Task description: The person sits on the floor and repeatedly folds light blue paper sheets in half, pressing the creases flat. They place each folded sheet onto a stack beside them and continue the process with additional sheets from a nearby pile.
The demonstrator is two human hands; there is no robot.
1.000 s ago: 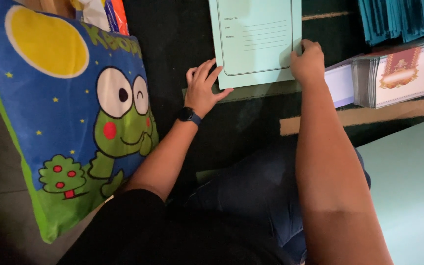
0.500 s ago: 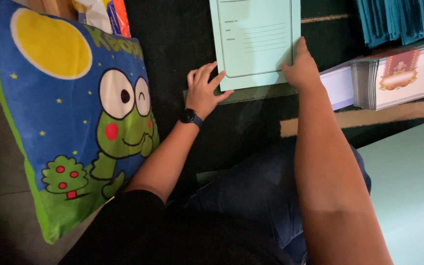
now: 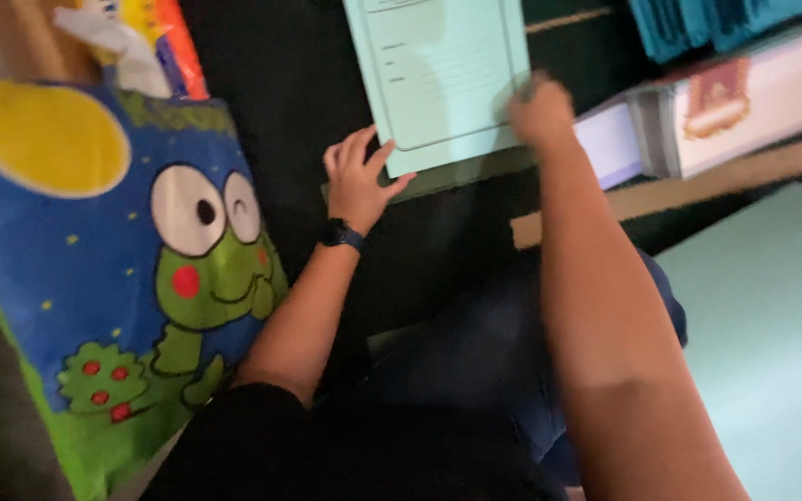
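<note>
A pale green paper folder [image 3: 443,79] with a printed form on its cover lies on the dark floor in front of me. My left hand [image 3: 359,181] rests flat with fingers spread at the folder's lower left corner, a dark watch on the wrist. My right hand [image 3: 540,111] is blurred, pressed on the folder's lower right edge; whether it grips the sheet is unclear. My dark trousers fill the lower middle.
A blue and green cushion [image 3: 113,269] with a cartoon frog lies at the left. Stacks of booklets [image 3: 735,97] and teal folders [image 3: 698,19] sit at the upper right. A large pale green sheet [image 3: 772,334] lies at the right. Colourful packets [image 3: 141,42] are at the top left.
My right hand has slid left and down along the folder's right edge toward its lower corner. The view has shifted. My left hand stays in place.
</note>
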